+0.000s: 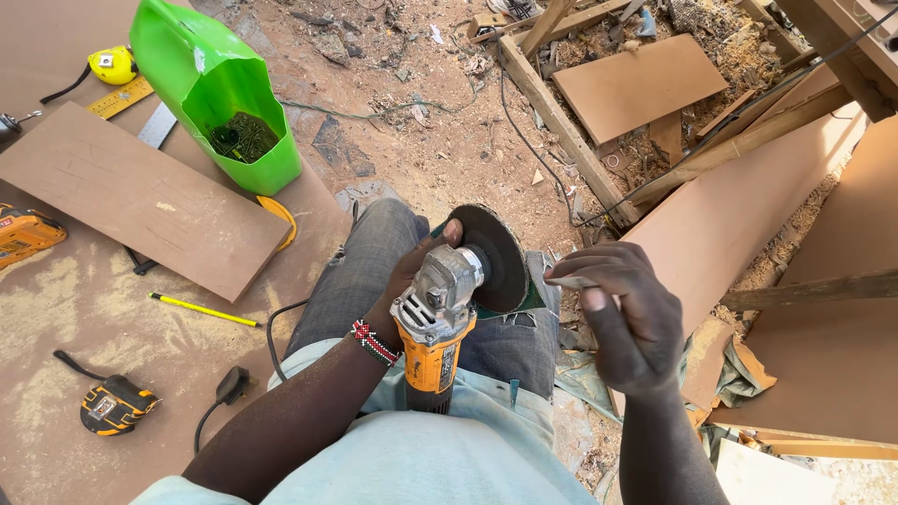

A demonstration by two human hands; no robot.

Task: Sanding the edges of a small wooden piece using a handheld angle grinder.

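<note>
Here, the one container in view is a green plastic jug with its side cut open, lying on a brown board; inside it sits a dark tangle of small metal bits, too small to tell apart.

Counted out: two tape measures, one yellow at the top left and one black and yellow at the lower left; one yellow pencil lying on the dusty sheet; one black plug on a cord; one orange power tool cut off by the left edge; one yellow ruler beside the jug.

The grinder rests on the person's lap, over grey jeans. Its body is yellow plastic, its head grey cast metal, and a round, flat, dark disc is mounted on it. The left hand is wrapped around the grinder's head, with a fingertip touching the disc's upper rim. A beaded red, white and black bracelet circles that wrist. The right hand hovers just right of the disc, thumb and fingers pinching a small pale thing that I cannot identify.

The ground is sandy, strewn with sawdust, and flat boards and rough timber battens lie to the right.
</note>
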